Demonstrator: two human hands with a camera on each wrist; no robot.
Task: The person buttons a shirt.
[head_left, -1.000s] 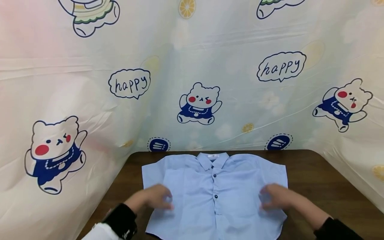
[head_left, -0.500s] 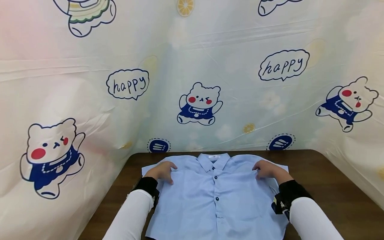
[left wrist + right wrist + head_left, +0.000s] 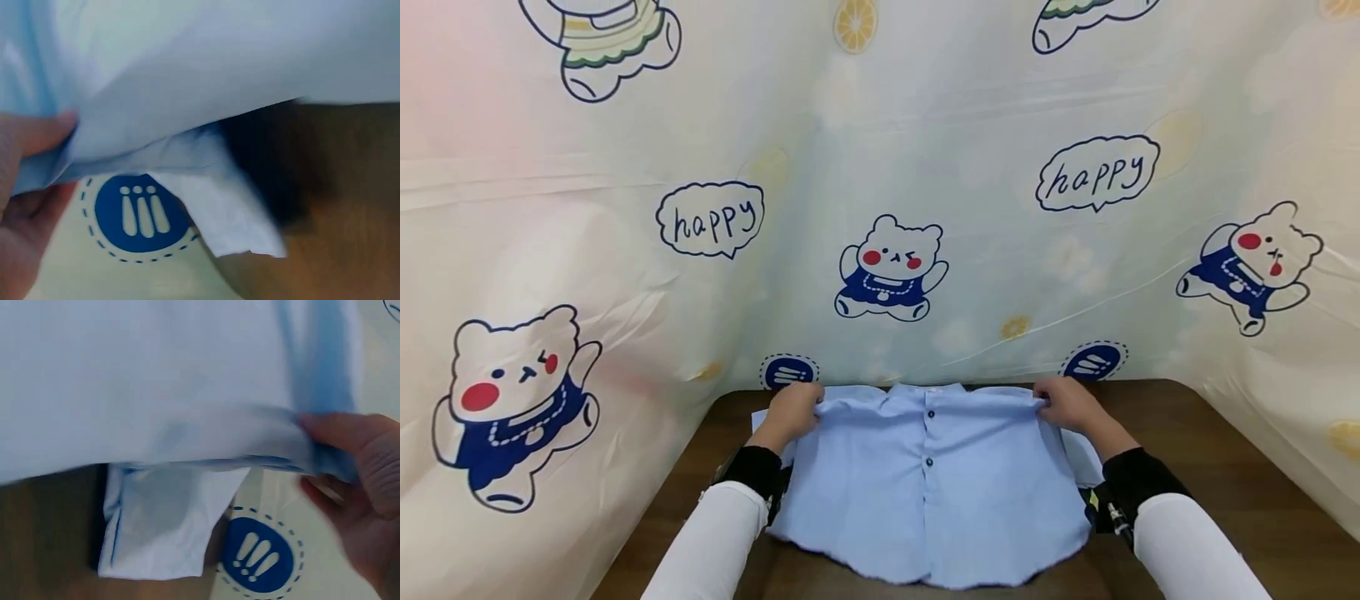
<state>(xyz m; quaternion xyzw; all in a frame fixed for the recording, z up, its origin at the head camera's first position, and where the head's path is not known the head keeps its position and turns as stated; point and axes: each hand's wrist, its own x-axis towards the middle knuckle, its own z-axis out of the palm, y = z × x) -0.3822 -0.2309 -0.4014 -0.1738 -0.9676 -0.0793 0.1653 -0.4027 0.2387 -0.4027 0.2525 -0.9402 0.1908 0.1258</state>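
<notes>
A light blue short-sleeved shirt point(image 3: 880, 492) with dark buttons hangs lifted between my two hands, its curved hem over the table. My left hand point(image 3: 795, 410) pinches it near the left shoulder, and in the left wrist view the thumb point(image 3: 50, 132) presses on the cloth. At the other shoulder my right hand point(image 3: 1070, 402) pinches the fabric; the right wrist view shows the thumb point(image 3: 340, 430) on top and fingers beneath. Both sleeves dangle, one seen as a pale flap point(image 3: 219, 215) on the left and another sleeve point(image 3: 169, 519) on the right. The collar is mostly folded out of sight.
The dark brown wooden table point(image 3: 1195, 500) lies under the shirt. Behind it and along both sides hangs a pale curtain point(image 3: 970, 142) printed with bears and lettering, close to the table's back edge.
Both hands moved from above the shirt's chest up to its shoulders and took hold. The shirt has risen off the table, and its hem has come into view.
</notes>
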